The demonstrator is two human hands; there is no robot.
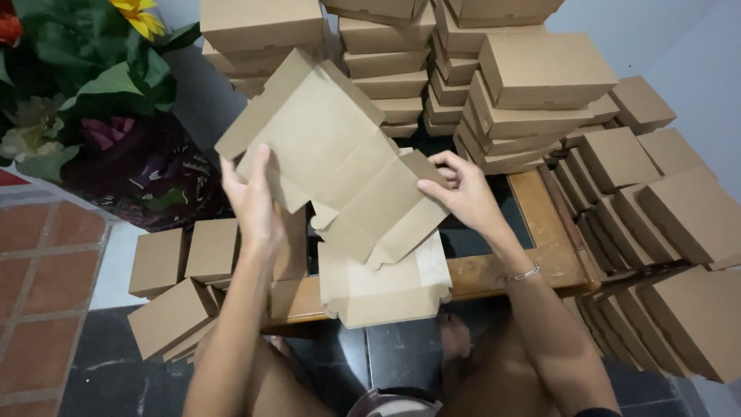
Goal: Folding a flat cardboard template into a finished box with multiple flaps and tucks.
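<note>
A flat, partly unfolded brown cardboard box blank [332, 158] is held up in the middle of the view. My left hand [255, 202] grips its lower left flap. At its right edge my right hand [463, 193] pinches a side flap; a thin bracelet sits on that wrist. Below the blank, more flat box blanks [382, 289] lie stacked on a low wooden table [552, 247] with a dark glass top.
Stacks of folded brown boxes [525, 85] fill the back of the table, and rows of them lean at the right [671, 224]. Several folded boxes [185, 262] sit at the left. A vase of artificial flowers [100, 100] stands at the far left.
</note>
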